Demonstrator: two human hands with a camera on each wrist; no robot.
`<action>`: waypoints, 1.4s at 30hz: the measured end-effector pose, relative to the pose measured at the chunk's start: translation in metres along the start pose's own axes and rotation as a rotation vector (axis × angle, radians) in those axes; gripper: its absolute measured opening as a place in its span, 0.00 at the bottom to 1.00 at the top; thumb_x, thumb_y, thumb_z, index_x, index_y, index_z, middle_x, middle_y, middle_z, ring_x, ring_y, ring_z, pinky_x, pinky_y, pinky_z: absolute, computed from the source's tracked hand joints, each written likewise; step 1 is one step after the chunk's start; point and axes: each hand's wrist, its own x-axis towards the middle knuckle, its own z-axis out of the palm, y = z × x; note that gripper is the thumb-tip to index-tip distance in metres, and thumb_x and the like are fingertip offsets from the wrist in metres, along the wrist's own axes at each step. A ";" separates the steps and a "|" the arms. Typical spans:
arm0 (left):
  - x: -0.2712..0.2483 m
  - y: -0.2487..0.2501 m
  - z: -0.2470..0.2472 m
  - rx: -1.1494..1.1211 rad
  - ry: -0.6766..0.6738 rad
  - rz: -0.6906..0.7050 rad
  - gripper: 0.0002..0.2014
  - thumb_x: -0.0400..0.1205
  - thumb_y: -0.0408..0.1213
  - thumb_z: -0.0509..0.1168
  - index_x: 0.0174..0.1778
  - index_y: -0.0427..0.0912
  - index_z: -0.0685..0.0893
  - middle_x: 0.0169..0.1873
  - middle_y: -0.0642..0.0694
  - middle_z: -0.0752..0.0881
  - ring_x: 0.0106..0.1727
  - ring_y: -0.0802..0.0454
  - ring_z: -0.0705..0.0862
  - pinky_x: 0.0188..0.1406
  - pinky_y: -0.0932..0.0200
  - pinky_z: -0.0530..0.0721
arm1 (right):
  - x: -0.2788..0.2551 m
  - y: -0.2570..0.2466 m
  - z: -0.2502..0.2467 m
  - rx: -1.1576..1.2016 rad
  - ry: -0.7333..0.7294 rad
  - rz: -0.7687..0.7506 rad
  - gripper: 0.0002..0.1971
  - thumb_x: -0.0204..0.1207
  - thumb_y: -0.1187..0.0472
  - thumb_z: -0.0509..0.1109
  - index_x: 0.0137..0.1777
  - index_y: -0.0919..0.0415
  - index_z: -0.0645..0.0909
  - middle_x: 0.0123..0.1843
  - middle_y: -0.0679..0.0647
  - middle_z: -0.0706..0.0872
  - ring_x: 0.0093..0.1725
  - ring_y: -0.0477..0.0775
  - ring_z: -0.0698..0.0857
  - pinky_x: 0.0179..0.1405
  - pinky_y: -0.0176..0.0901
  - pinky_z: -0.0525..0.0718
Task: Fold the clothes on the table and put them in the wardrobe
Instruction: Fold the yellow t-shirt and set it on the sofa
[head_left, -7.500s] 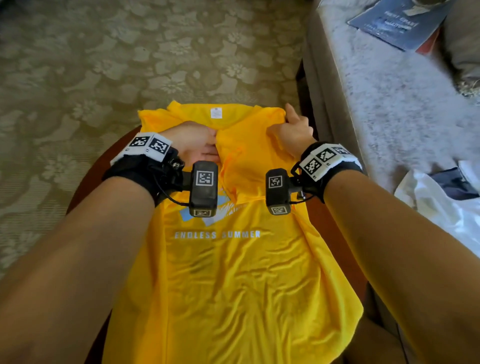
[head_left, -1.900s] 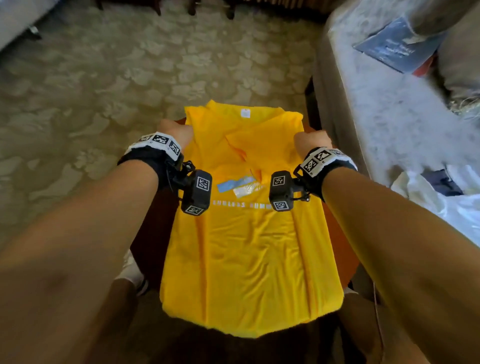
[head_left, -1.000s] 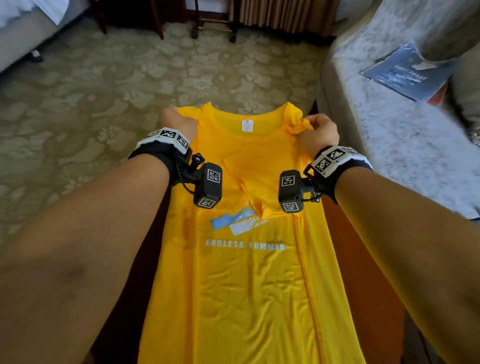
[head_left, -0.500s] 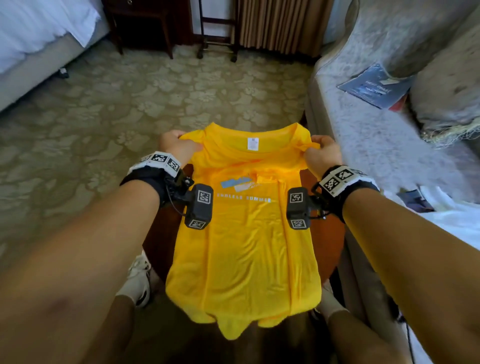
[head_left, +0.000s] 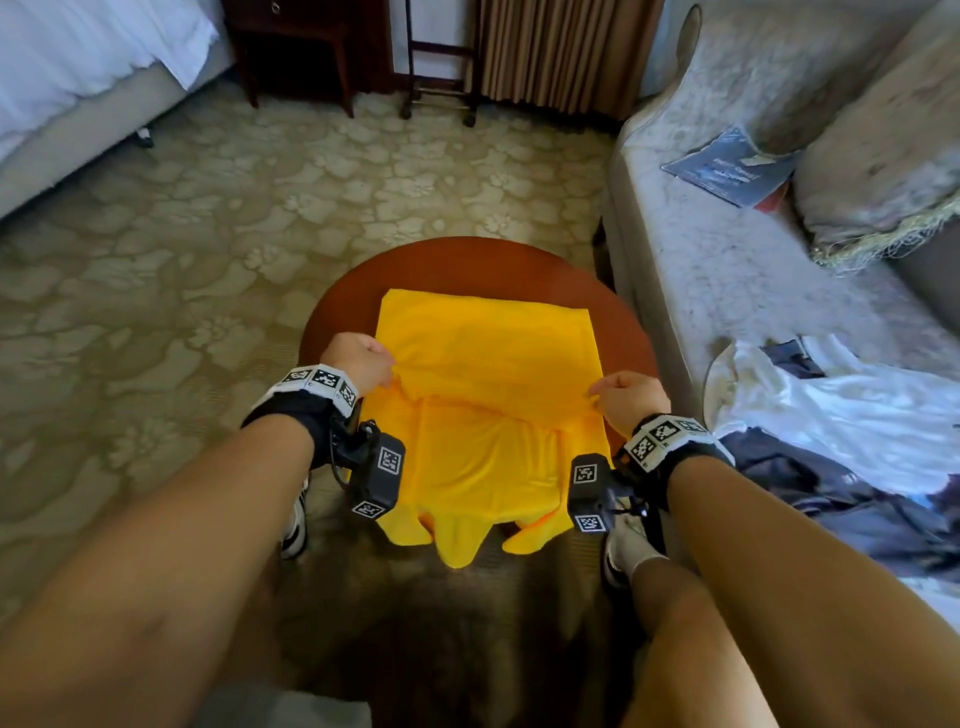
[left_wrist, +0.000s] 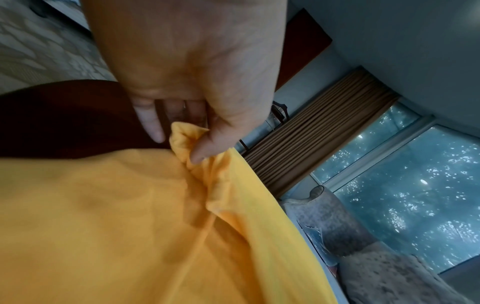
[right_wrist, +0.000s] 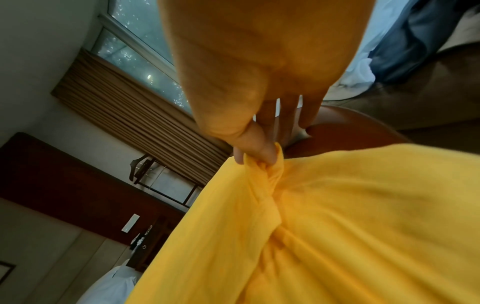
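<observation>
— One shirt (head_left: 483, 395) is partly folded, then?

— Yes. Yellow cloth lies on the round table (head_left: 467, 260), its far portion flat and squared, a crease running across at the level of the hands, and the near edge hanging off the table front in loose flaps.

— And the hands?

— Left hand (head_left: 358, 364) pinches a bunch of cloth at the left end of the crease; the left wrist view shows thumb and fingers closed on that gather. Right hand (head_left: 626, 397) does the same at the right end, thumb pressed against a finger with fabric bunched between them. Both grips sit just above the table top.

— So how far along is the job?

— Early, by my reading. This shirt looks narrowed to a strip and is mid-way through a crosswise fold; the hanging flaps need tucking or another fold before it makes a tidy packet.

— What else waits?

— More clothes (head_left: 831, 410), white and dark blue, lie in a loose heap on the sofa (head_left: 727, 260) to the right, unfolded. Whether they belong to the task I cannot tell.

— The wardrobe?

— No wardrobe shows for certain in any view, and nothing has been put away as far as can be seen.
</observation>
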 end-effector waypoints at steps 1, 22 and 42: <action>-0.001 -0.001 0.000 -0.011 0.002 -0.006 0.11 0.75 0.20 0.66 0.41 0.39 0.89 0.48 0.43 0.86 0.52 0.46 0.81 0.51 0.51 0.82 | 0.000 0.002 0.000 0.001 -0.002 -0.001 0.15 0.80 0.66 0.62 0.41 0.50 0.87 0.48 0.50 0.89 0.40 0.49 0.84 0.39 0.42 0.84; 0.045 0.005 0.023 0.266 0.009 -0.137 0.20 0.78 0.44 0.74 0.33 0.34 0.74 0.32 0.40 0.77 0.31 0.43 0.76 0.36 0.52 0.76 | 0.044 -0.022 0.027 -0.137 -0.056 0.183 0.25 0.78 0.47 0.74 0.66 0.66 0.78 0.62 0.62 0.85 0.43 0.57 0.82 0.36 0.45 0.77; 0.102 0.025 0.011 0.081 0.067 -0.233 0.34 0.69 0.65 0.73 0.49 0.33 0.81 0.38 0.38 0.81 0.40 0.40 0.81 0.43 0.48 0.79 | 0.104 -0.051 0.032 -0.063 0.023 0.322 0.54 0.58 0.20 0.71 0.73 0.62 0.72 0.63 0.61 0.82 0.60 0.65 0.84 0.59 0.58 0.85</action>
